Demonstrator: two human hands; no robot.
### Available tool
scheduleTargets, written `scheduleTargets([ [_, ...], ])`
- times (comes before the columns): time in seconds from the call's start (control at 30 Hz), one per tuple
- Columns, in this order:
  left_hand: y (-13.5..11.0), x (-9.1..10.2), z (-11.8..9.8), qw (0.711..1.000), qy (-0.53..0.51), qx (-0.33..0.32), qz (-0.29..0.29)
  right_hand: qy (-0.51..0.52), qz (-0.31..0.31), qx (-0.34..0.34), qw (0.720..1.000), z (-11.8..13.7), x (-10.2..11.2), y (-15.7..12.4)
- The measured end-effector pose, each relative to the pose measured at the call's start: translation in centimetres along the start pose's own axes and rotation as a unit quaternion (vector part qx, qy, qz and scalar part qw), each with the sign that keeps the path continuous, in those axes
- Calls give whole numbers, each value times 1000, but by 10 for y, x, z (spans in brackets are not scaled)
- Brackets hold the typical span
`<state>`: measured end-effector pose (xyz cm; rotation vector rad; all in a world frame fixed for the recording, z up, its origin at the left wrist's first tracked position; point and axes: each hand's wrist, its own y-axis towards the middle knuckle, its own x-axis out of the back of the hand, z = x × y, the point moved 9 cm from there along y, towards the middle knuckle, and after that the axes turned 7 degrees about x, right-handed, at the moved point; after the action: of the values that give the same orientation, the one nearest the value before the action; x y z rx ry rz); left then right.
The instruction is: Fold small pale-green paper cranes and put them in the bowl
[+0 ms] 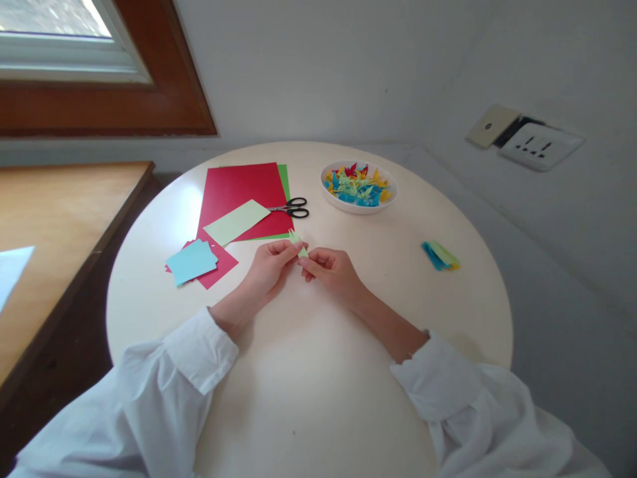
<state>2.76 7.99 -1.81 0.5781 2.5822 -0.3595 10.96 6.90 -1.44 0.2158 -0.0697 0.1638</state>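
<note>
A small folded piece of pale green paper point(294, 237), its pointed tips sticking up, is pinched between my two hands above the middle of the round table. My left hand point(273, 264) grips it with thumb and fingers from the left. From the right, the closed thumb and fingers of my right hand point(332, 271) hold its lower end, covering part of it. Just beyond my hands lie black-handled scissors point(297, 207), their blades partly under a pale green paper strip point(237, 222). That strip rests on a large red sheet point(242, 189).
A white bowl point(359, 210) of colourful folded paper figures stands at the back. Light blue paper squares point(193, 263) lie over red ones at left. Folded paper pieces point(442, 255) sit at right on the white table point(308, 392). Behind are a wall socket point(540, 145) and a wooden desk point(64, 219).
</note>
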Motion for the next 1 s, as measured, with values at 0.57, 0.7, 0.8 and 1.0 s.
scheduleTargets([
  [0.57, 7, 16, 5, 997, -57, 15, -44, 30, -81, 2, 996, -3, 17, 1],
  [0.7, 7, 18, 7, 998, -26, 16, -57, 50, -83, 28, 995, 1, 16, 2],
  [0.8, 4, 25, 6, 995, -15, 9, -101, 72, -75, 37, 994, 3, 14, 1],
  [1.0, 1, 22, -2, 994, 18, -17, -109, 63, -59, 47, 995, 6, 13, 1],
])
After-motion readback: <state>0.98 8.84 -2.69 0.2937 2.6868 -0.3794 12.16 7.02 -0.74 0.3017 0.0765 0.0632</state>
